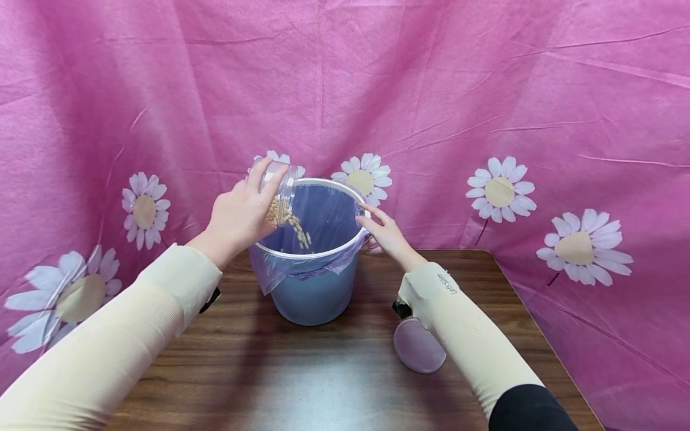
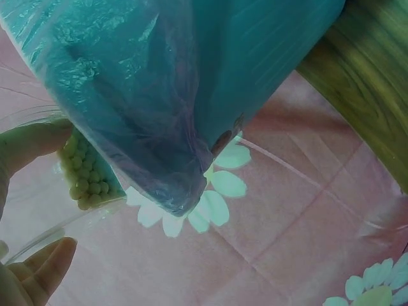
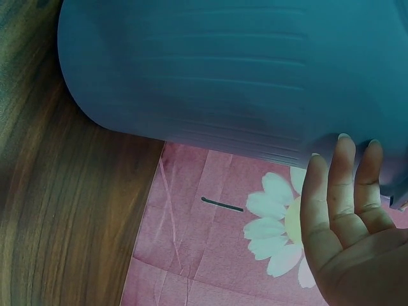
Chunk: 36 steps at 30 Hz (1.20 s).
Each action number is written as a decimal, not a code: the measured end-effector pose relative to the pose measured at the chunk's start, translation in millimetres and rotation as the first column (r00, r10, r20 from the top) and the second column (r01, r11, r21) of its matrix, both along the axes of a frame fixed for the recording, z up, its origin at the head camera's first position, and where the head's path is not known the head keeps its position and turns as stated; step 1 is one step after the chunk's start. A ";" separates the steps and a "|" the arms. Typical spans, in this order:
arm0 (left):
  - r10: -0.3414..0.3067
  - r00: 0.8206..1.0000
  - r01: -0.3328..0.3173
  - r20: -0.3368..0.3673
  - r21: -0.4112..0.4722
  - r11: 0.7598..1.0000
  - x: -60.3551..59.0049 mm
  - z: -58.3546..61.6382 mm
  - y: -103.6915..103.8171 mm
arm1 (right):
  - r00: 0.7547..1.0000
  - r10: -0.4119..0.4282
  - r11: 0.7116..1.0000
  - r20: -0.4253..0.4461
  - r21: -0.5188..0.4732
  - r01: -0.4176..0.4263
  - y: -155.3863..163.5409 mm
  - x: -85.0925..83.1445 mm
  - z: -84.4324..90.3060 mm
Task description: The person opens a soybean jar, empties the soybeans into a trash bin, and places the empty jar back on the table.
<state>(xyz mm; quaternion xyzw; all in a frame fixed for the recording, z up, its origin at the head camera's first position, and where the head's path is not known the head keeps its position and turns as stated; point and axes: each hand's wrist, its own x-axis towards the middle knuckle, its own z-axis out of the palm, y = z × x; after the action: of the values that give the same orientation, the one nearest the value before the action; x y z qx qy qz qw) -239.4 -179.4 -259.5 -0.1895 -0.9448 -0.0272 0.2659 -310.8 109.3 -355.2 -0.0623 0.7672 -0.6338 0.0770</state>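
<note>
My left hand (image 1: 237, 215) grips a clear jar (image 1: 291, 179) tilted over the left side of a blue-grey trash can (image 1: 312, 293). Pale round beans (image 2: 86, 169) lie against the jar's wall, and a stream of them (image 1: 302, 233) falls from its mouth into the can. A thin translucent bag (image 1: 275, 269) lines the can and folds out over its white rim (image 1: 315, 255). On the can's right side, my right hand (image 1: 385, 233) holds the rim, with several fingers (image 3: 341, 172) along the outer wall in the right wrist view.
A round translucent lid (image 1: 419, 346) lies on the brown wooden table (image 1: 312, 383), beside my right forearm. Behind the table hangs a pink cloth (image 1: 420, 78) printed with white daisies. The table's right edge runs past my right sleeve (image 1: 469, 329).
</note>
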 end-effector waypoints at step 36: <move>-0.155 0.961 0.089 -0.230 -0.272 0.958 -3.6 -0.7 7.1 | 1.000 0.002 1.000 -0.003 0.001 -0.002 -0.7 -0.1 -0.7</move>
<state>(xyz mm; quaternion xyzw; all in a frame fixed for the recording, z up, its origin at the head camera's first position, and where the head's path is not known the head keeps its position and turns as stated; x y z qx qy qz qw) -243.0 -172.3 -260.2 -0.2828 -0.8857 0.1043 0.3532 -310.9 108.6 -355.9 -0.0638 0.7676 -0.6332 0.0765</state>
